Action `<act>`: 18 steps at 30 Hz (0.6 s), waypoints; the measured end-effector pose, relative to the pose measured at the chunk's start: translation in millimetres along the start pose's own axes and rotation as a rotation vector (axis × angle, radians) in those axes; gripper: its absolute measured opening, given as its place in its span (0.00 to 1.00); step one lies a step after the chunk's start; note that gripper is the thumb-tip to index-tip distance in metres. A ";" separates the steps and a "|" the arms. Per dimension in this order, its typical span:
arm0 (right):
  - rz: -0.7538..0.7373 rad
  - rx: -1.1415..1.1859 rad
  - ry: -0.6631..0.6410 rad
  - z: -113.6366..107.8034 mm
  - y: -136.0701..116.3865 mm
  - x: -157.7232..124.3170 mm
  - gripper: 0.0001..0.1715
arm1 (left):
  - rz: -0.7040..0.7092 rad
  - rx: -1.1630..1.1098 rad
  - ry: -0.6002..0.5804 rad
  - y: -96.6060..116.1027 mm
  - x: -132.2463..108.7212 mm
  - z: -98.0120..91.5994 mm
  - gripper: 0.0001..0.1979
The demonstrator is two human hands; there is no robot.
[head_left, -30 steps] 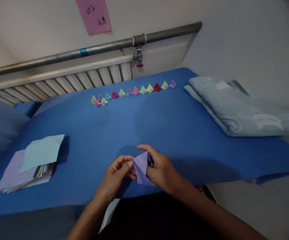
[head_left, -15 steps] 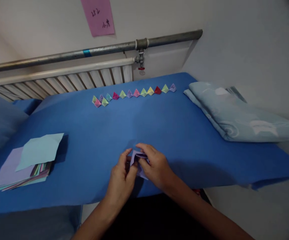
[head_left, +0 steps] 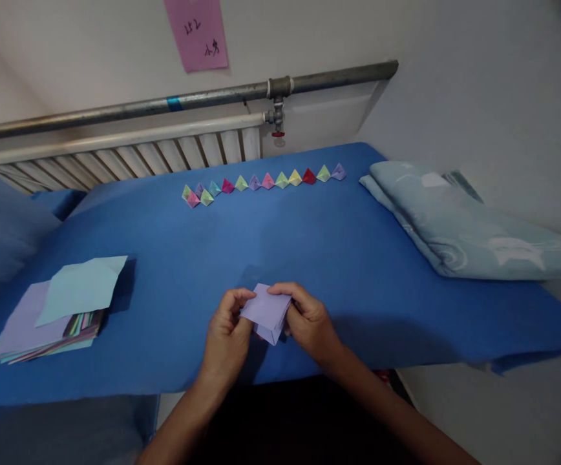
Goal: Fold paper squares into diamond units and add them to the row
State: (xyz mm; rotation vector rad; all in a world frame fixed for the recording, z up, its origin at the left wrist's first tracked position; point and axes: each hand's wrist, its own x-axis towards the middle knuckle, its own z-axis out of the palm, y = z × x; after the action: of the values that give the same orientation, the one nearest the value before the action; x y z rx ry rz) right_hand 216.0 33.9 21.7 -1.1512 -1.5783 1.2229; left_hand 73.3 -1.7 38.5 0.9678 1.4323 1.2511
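A folded purple paper (head_left: 267, 307) is held between both hands above the near edge of the blue-covered surface (head_left: 178, 278). Its top layer lies flat as a square, with more folded layers showing beneath at the lower corner. My left hand (head_left: 227, 336) pinches its left corner between thumb and fingers. On the right corner, my right hand (head_left: 312, 323) is closed, index finger along the upper edge; the other fingertips are partly hidden behind the paper. Farther back stands a row of small folded paper pieces (head_left: 267, 181) in several colours.
To the left lies a stack of coloured paper sheets (head_left: 26, 323) with a light-blue sheet (head_left: 84, 290) on top. A folded pale-green blanket (head_left: 455, 223) rests at the right. Behind run a radiator (head_left: 154, 155) and a metal pipe (head_left: 222, 95) with a valve (head_left: 278, 119).
The purple paper was opened with fingers inside it; now it lies flattened into a square. Both hands have shifted to its opposite corners. The view has moved slightly.
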 end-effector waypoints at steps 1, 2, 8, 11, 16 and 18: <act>0.032 0.029 -0.003 -0.1 0.8 -0.6 0.17 | -0.014 -0.034 -0.003 1.1 0.3 -0.5 0.08; 0.054 0.061 -0.005 -0.3 1.4 -1.0 0.16 | -0.027 -0.051 -0.007 2.6 0.3 -1.1 0.08; 0.074 0.134 -0.030 -1.5 4.5 -2.0 0.13 | -0.135 -0.128 -0.111 12.0 -3.9 -8.8 0.12; 0.027 0.042 -0.012 -0.7 4.1 -2.4 0.15 | -0.188 -0.272 -0.228 14.4 -5.6 -13.3 0.20; -0.199 -0.039 -0.090 -5.2 -3.6 -2.2 0.13 | -0.297 -0.322 -0.122 10.3 -2.3 -14.6 0.30; -0.209 -0.046 -0.196 -10.3 -6.9 -2.7 0.15 | -0.285 -0.275 -0.064 6.2 -0.3 -14.5 0.33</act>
State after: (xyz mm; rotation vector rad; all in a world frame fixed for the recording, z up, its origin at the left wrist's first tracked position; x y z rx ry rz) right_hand 225.2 32.9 30.3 -0.8897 -1.8313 1.1930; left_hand 59.0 -4.2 44.7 0.5900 1.2583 1.1560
